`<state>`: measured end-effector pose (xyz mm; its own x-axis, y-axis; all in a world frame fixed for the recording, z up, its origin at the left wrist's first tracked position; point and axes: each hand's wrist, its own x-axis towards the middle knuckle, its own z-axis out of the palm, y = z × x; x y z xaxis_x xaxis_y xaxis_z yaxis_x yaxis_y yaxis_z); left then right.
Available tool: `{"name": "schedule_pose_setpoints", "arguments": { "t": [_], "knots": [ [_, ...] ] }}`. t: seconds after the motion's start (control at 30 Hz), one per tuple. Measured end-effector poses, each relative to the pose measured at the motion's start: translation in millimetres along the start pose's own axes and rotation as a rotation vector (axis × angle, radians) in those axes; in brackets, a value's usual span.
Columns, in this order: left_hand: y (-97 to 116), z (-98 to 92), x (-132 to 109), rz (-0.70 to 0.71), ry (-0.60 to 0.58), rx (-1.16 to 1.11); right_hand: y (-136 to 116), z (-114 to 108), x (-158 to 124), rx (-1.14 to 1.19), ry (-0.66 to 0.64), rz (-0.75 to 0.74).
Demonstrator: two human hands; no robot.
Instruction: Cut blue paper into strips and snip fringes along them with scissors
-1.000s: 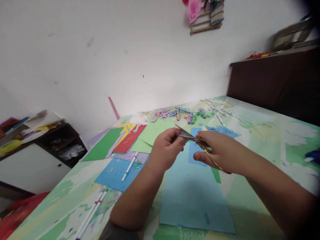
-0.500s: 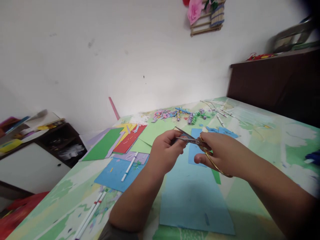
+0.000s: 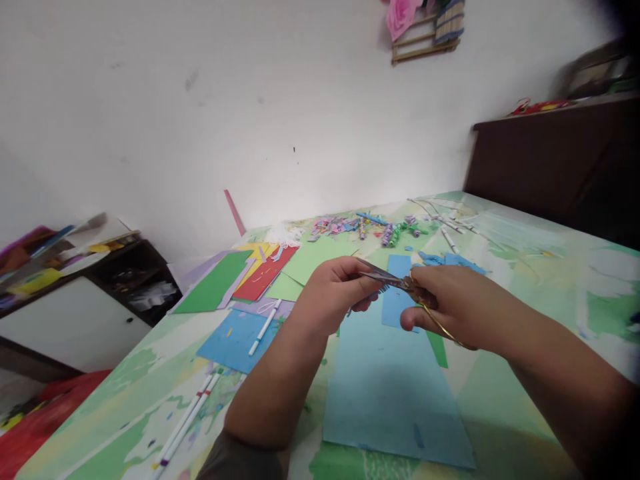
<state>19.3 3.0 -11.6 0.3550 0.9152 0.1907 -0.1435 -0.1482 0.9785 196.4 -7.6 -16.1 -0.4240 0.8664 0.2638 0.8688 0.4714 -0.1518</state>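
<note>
My right hand (image 3: 457,307) is closed on a pair of scissors (image 3: 395,280) with gold handles, the thumb apart from the curled fingers. The blades point left and look nearly together. My left hand (image 3: 330,297) pinches a small fringed piece of blue paper (image 3: 383,289) right at the blades; most of that piece is hidden by the fingers. Below both hands lies a light blue sheet (image 3: 395,387) flat on the table. A narrower blue sheet (image 3: 396,308) lies just beyond it, partly behind the scissors.
At left lie a blue sheet (image 3: 225,340) with a white marker (image 3: 265,327), a red sheet (image 3: 260,277) and a green sheet (image 3: 217,283). More markers (image 3: 187,420) lie near the front. Paper scraps (image 3: 333,227) and curled paper pieces (image 3: 389,233) sit at the back, by the wall.
The scissor blades have gone from spread apart to nearly together at the fringed paper. The whole view has shifted slightly; both hands keep about the same place over the table.
</note>
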Motion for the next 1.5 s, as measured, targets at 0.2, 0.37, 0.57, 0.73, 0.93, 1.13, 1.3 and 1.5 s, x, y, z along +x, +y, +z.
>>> {"name": "schedule_pose_setpoints", "arguments": {
  "t": [0.2,0.37,0.57,0.73,0.93,1.13,1.3,1.5],
  "knots": [
    [-1,-3.4,2,-0.011,-0.09,-0.065,-1,-4,1,-0.016,-0.026,-0.017],
    [-2,-1.3,2,0.03,-0.055,-0.039,2,-1,2,-0.02,-0.018,0.009],
    [4,6.6,-4,0.055,0.093,0.169,2,-4,1,0.025,0.02,-0.027],
    [5,7.1,-5,0.117,0.17,0.178,1,-4,2,0.087,-0.007,-0.025],
    [2,8.7,-5,0.13,0.184,0.256,2,-2,2,0.077,-0.028,-0.017],
    [-1,11.8,-5,0.137,0.248,0.264,4,-1,1,0.029,-0.035,0.024],
    [3,16.5,-6,0.091,0.253,0.338,5,0,1,0.025,-0.063,0.042],
    [1,18.6,-6,0.11,0.25,0.344,5,-2,-1,-0.005,-0.05,0.041]
  ]
}}
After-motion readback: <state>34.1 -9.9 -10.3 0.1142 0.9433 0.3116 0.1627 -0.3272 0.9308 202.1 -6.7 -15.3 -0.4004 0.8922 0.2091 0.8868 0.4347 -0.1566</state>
